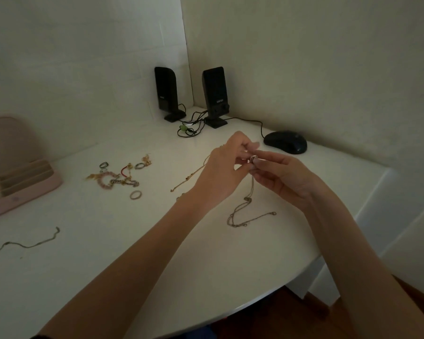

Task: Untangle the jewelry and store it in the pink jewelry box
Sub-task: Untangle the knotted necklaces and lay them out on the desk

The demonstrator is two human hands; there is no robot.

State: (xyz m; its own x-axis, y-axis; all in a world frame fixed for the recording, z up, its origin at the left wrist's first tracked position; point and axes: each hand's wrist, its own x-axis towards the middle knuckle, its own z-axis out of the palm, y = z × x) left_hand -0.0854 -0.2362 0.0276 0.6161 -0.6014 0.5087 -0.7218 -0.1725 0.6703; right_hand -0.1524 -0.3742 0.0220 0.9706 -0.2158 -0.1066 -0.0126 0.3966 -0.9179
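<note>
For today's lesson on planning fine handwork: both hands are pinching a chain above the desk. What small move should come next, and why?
Probably tease the strands apart at the pinch. The left hand and right hand hold a small knot of the silver chain, whose tail hangs down to the desk in loops. The pink jewelry box sits open at the left, but storing seems premature.

- Home desk corner, dim, with plain pale walls
- White bench carrying two black speakers, a mouse and scattered jewelry
</note>
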